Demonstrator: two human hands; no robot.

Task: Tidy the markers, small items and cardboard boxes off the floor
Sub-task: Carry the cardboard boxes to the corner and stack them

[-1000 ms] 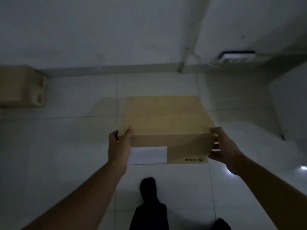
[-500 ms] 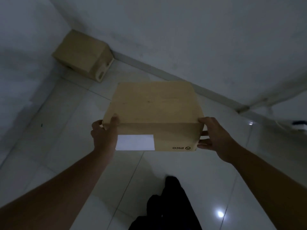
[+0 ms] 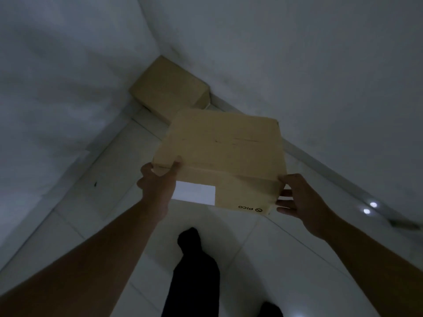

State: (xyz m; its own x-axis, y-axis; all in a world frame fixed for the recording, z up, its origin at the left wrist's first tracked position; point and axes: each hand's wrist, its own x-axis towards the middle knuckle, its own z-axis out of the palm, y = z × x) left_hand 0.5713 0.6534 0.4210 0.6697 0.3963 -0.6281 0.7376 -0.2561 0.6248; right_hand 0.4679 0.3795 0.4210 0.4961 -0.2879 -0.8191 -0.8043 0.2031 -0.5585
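Dim, bare indoor room corner, plain white walls [image 3: 297,53], glossy pale floor tiles [image 3: 109,179] with a low skirting, cardboard box [image 3: 169,90] pushed into the corner

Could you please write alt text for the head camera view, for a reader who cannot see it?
A person holds a cardboard box off the tiled floor, left hand and right hand gripping its near corners. A second box sits in the dim corner beyond. The person's dark trouser leg shows below.
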